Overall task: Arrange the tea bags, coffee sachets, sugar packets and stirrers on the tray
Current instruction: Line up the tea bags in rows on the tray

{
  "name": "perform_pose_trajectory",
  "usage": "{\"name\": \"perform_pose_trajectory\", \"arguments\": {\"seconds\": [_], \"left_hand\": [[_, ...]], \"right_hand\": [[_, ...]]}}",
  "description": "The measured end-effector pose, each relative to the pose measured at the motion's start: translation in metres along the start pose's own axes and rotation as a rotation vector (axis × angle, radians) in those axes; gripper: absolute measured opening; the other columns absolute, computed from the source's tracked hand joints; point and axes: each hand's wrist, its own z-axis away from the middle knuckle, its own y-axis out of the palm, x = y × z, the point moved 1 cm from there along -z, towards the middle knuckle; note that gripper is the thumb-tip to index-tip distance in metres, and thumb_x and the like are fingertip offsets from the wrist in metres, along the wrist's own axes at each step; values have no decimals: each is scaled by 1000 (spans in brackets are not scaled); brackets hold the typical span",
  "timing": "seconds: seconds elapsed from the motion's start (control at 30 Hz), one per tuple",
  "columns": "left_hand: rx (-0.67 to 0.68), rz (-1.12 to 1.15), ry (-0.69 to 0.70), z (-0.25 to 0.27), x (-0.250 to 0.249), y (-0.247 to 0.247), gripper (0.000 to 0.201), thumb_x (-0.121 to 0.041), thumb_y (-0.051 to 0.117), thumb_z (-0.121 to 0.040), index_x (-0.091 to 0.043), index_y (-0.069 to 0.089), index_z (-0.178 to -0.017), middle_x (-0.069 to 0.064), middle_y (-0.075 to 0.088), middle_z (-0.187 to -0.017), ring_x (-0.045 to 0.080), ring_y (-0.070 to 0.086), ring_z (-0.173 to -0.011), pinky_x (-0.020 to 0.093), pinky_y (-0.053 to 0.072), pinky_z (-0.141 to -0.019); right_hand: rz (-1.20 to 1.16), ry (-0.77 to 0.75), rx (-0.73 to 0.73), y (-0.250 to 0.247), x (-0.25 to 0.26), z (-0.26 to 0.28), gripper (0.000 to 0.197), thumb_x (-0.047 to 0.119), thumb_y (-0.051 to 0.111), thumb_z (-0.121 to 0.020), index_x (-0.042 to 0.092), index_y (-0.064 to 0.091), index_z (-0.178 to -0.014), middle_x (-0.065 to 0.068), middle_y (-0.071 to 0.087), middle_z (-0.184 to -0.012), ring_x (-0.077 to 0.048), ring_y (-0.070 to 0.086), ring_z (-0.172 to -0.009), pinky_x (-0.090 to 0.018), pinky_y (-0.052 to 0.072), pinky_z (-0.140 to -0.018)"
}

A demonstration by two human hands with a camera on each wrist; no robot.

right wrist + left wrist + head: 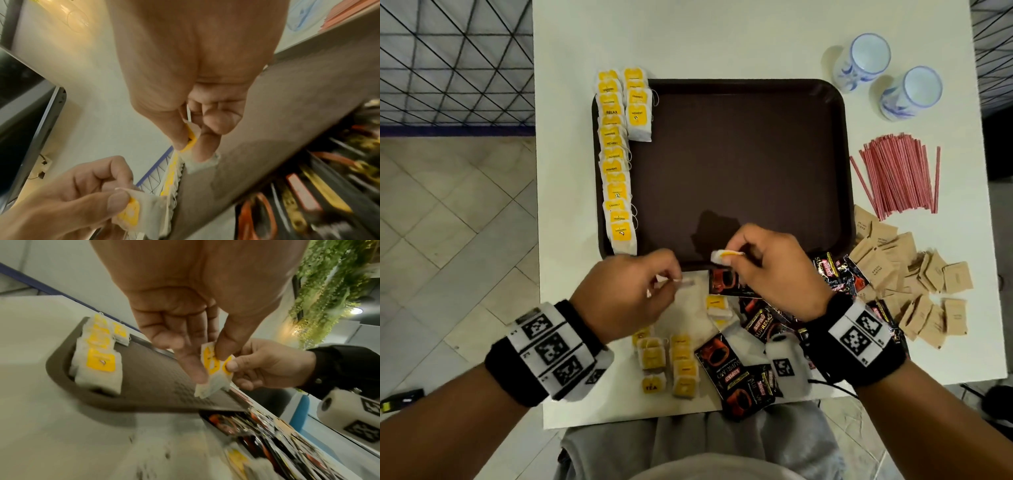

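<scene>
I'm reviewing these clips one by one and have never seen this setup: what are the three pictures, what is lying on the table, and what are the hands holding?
There is no robot here: a person wears three cameras. The big overhead picture comes from the head; the other two look along each wrist at the fingers.

On the white table sits a dark brown tray. Yellow-tagged tea bags are lined up along its left edge, with a shorter second row beside them. More loose tea bags and black coffee sachets lie near the person. To the right are brown sugar packets, red stirrers and two blue-patterned cups.

The left hand pinches one tea bag and the right hand pinches another tea bag, over the tray's near edge.
</scene>
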Motion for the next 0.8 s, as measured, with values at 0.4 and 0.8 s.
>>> {"name": "perform_pose_trajectory", "arguments": {"seconds": [0.4, 0.8], "left_hand": [[-197, 96, -175, -87, 43, -64, 16, -24, 76, -79, -27, 66, -91, -13, 68, -84, -1, 62, -80, 6, 42, -71], [-135, -105, -207, -158, 78, -91, 20, -13, 69, -84, -23, 70, -101, -11, 59, -96, 7, 49, -72, 18, 35, -70]], "right_hand": [[-188, 10, -34, -10, 11, -76, 12, 5, 64, -92, 16, 62, -89, -4, 74, -76, -18, 72, -70, -45, 61, -71], [-286, 8, 29, 10, 31, -161, 19, -3, 61, -92, 15, 67, -88, -12, 74, -75, -26, 73, -68, -31, 59, -63]]}}
